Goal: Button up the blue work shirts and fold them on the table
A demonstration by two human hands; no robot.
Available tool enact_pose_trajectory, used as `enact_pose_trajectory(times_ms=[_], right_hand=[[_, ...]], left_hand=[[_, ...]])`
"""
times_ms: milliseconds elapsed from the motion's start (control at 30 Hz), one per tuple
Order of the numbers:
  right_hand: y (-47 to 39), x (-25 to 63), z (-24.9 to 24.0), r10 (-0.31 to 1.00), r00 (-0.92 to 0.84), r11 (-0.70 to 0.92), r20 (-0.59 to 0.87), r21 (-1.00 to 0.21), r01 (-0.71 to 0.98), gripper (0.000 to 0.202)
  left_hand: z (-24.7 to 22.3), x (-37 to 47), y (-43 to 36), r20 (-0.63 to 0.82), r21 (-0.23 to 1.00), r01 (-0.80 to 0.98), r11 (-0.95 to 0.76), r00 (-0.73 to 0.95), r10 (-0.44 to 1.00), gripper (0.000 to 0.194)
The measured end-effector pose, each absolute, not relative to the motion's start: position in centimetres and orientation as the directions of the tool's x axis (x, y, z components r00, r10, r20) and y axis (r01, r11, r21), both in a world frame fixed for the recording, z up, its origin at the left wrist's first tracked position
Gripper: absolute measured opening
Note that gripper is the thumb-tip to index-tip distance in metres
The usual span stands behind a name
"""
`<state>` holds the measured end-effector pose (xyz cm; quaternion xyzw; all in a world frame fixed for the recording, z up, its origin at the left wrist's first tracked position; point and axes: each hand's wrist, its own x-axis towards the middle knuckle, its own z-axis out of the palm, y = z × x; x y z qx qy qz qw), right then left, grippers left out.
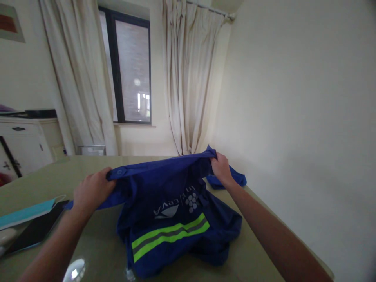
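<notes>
Head view: both fists are closed on the blue garment (173, 192), which lies bunched on the table (96, 243), its far edge lifted and drawn out between them. The left hand (92, 192) grips the edge just beside a round snap (119, 172); the right hand (221, 167) pinches the other end, with a short tip of cloth poking up past it. With so little cloth in that right pinch, a hard pull could, I judge, slip it free and drop that end.

Below the edge, the white print is upside down to the wearer of the camera, and the lime reflective band (170, 235) slants over rumpled cloth. Folds trapped underneath might set as creases if the edge came down without the body being shaken loose.

Farther out, at the left, a blue strip reaches past the left wrist to the dark flat item (38, 227) and the light blue mask (28, 213). A leftward sweep could catch the mask's loop or shove either along. At the right, a blue bundle (226, 182) sits behind the right wrist, near the table's edge; dragged that way, it could slide off or snag.
</notes>
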<state>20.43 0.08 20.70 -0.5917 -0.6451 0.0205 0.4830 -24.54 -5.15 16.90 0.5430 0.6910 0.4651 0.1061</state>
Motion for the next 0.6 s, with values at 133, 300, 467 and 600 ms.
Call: enact_pose_trajectory(times_ms=[133,300,467,600], right_hand=[[-0.2,18.7,20.2,0.885,0.297,0.278,0.359,-0.919,0.281,0.026],[-2.0,15.4,17.1,0.968,0.119,0.224,0.223,-0.975,0.003,0.033],[-6.2,12.1,16.8,0.909,-0.232,0.322,0.347,-0.936,-0.140,0.040],[-8.0,10.5,16.4,0.840,-0.375,0.393,0.392,-0.916,-0.079,0.069]], left_hand=[[15.3,-20.9,-4.4,0.198,0.936,0.346,-0.069,-0.352,0.915,0.034],[16.2,-14.1,-5.9,0.121,0.959,-0.260,-0.116,0.004,0.993,0.053],[16.7,-8.1,-8.2,0.284,0.952,-0.151,-0.265,0.117,0.952,0.067],[16.9,-6.3,-9.3,0.391,0.906,0.022,-0.423,0.339,0.856,0.085]])
